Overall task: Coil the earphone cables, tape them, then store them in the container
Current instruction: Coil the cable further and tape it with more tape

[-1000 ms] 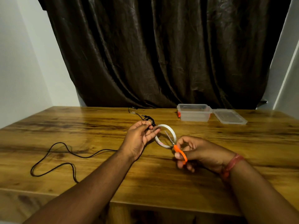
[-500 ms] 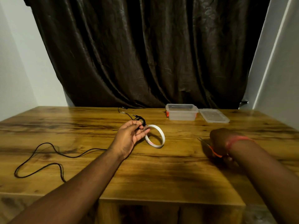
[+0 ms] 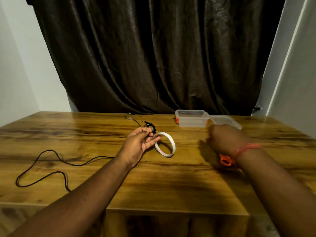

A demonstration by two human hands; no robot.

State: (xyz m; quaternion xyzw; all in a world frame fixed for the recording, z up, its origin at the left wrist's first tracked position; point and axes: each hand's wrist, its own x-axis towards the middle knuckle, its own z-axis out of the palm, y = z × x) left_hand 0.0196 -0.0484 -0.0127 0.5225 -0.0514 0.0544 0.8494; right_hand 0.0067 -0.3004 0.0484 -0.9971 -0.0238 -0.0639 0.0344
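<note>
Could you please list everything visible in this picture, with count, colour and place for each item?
Black earphone cable: one, black, looped loosely on the table's left, running to the left hand.
White roll of tape: one, white, standing on edge mid-table, beside the left fingers.
Clear plastic container: one, transparent with orange clips, open, far side of table.
Clear plastic lid: one, transparent, flat, right of the container.
Orange-handled scissors: one, orange, on the table, by the right wrist.
Wooden table: one, brown.
Dark curtain: one, dark brown, behind.
Left hand: pinches coiled cable.
Right hand: blurred, above the table; red band at wrist.
</note>
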